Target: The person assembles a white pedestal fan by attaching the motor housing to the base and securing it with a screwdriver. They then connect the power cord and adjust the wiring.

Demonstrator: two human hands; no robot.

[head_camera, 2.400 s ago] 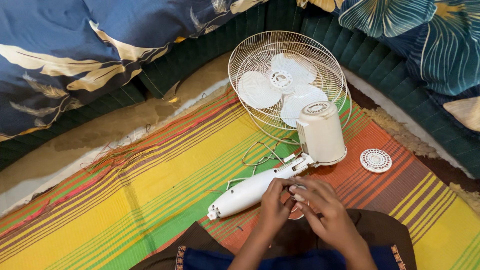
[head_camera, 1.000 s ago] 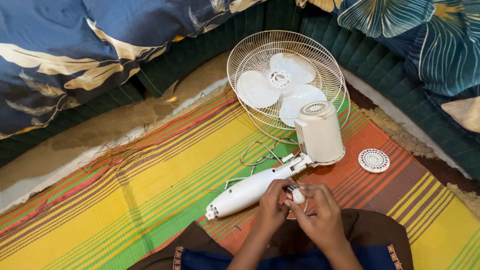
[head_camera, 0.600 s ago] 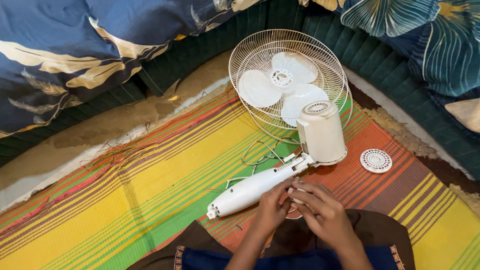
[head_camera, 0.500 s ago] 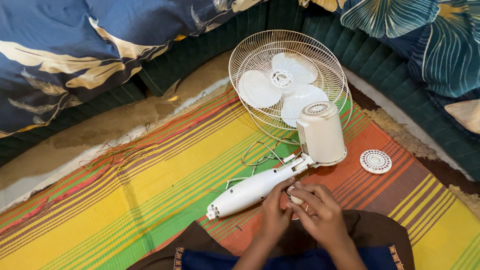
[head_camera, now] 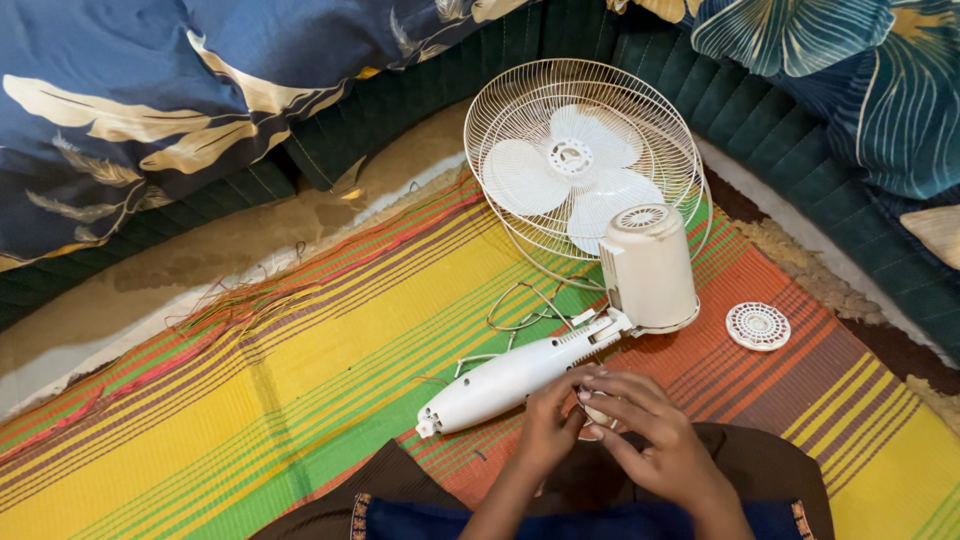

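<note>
Both hands meet over the lap: the left hand (head_camera: 548, 432) and right hand (head_camera: 650, 440) have their fingers curled around a small white part (head_camera: 598, 412) (mostly hidden). It sits just beside the white fan stem (head_camera: 505, 381) on the striped mat (head_camera: 300, 370). Beyond stand the motor housing (head_camera: 648, 267), fan cage (head_camera: 585, 160) and a round white grille cap (head_camera: 758, 326).

Left hand (head_camera: 549, 428) and right hand (head_camera: 648, 430) meet close together in front of the body, fingers curled inward, fingertips touching.
</note>
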